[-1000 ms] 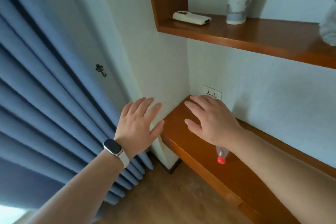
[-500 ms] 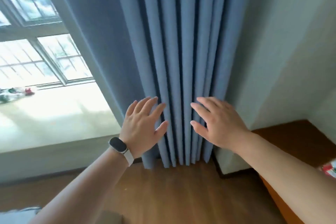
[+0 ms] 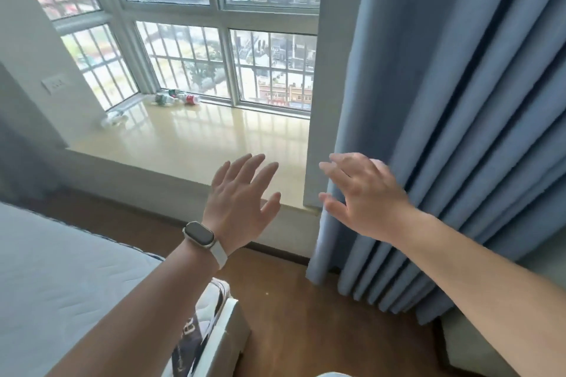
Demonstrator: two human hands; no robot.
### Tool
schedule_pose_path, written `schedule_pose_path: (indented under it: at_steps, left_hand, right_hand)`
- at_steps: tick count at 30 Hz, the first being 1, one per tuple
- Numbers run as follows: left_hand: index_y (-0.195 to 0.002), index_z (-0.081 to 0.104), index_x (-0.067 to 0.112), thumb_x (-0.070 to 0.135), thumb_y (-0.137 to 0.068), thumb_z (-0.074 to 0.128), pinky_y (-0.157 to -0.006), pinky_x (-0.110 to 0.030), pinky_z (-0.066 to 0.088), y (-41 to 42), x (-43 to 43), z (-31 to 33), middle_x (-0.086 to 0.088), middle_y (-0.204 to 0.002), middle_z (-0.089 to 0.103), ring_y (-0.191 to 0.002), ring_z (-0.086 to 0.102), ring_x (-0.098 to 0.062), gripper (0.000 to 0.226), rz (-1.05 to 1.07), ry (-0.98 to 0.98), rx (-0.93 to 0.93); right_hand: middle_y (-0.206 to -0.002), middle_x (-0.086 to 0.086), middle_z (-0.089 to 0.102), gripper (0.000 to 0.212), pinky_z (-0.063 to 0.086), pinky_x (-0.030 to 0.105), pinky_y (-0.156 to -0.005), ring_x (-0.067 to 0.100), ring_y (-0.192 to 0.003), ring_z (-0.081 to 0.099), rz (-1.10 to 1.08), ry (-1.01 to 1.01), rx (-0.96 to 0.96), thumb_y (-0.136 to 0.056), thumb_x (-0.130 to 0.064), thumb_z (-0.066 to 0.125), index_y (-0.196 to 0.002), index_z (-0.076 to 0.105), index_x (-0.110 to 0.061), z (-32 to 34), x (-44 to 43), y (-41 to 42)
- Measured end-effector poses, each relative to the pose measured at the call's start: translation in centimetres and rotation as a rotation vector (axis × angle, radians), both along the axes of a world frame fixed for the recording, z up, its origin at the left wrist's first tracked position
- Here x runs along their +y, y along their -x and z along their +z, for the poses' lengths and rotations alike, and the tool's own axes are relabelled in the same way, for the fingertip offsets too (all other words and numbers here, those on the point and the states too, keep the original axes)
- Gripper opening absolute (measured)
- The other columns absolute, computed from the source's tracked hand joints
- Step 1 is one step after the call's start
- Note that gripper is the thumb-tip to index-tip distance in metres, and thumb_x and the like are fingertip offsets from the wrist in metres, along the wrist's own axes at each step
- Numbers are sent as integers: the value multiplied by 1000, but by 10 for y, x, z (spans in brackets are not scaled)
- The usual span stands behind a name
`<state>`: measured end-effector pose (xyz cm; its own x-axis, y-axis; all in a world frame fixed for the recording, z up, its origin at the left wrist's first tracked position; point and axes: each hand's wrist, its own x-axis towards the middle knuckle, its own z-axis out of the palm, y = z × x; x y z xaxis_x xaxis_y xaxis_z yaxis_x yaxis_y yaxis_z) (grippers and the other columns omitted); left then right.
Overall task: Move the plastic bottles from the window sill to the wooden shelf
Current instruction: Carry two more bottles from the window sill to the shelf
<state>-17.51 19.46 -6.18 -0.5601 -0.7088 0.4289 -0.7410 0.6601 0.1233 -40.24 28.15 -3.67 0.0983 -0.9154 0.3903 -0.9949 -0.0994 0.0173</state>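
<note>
1. My left hand (image 3: 242, 196) hangs in the air near the middle of the view, palm down. Its fingers are straight and fanned apart, and it holds nothing. A wristwatch with a dark rectangular face and pale strap (image 3: 199, 234) sits on that wrist.
2. My right hand (image 3: 364, 193) is at 3 o'clock of the left one, apart from it. Its fingers are spread and a little bent, and it is empty. It is in front of the long pleated blue fabric curtain (image 3: 459, 131), which fills the view from 1 to 4 o'clock. I cannot tell whether the hand touches the cloth.
3. The clear plastic bottles lie on their sides at the far corner of the glossy cream window sill (image 3: 199, 144), at about 11 o'clock from my hands and well apart from them. The red-labelled bottle (image 3: 191, 99) lies just beside the green-labelled bottle (image 3: 162, 98).
4. Another clear unlabelled bottle (image 3: 115, 118) lies alone at 8 o'clock of that pair, near the left wall.
5. A white-framed barred window (image 3: 226, 15) stands behind the sill at 12 o'clock.
6. A white quilted mattress (image 3: 61, 269) lies at 8 o'clock, and the brown wooden floor (image 3: 291, 300) at 6 o'clock.
</note>
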Motion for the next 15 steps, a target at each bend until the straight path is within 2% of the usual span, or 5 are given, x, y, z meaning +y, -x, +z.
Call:
schedule_pose_path:
  at_steps: [8, 12, 15]
  left_hand:
    - [-137, 51, 24, 48, -91, 42, -115, -49, 24, -46, -21, -9, -6, -145, 50, -137, 40, -28, 53, 146, -37, 45]
    - [-135, 53, 24, 49, -91, 44, -114, -50, 24, -55, -41, -12, -5, -143, 53, -135, 43, -27, 51, 199, -26, 28]
    - [-135, 53, 24, 50, -91, 45, -114, -47, 22, -56, -65, -14, -5, -142, 53, -134, 43, -27, 51, 243, -16, 18]
  right_hand:
    - [-143, 9, 49, 56, 34, 49, -102, 32, -130, 44, 143, -97, 26, -92, -47, 50, -138, 51, -15, -1, -62, -35]
    - [-138, 12, 54, 54, 39, 50, -99, 35, -125, 49, 209, -92, -14, -90, -45, 53, -133, 55, -12, -2, -98, -42]
    - [-142, 10, 50, 55, 35, 49, -102, 32, -128, 44, 247, -105, -33, -92, -49, 45, -136, 51, -15, -3, -132, -40]
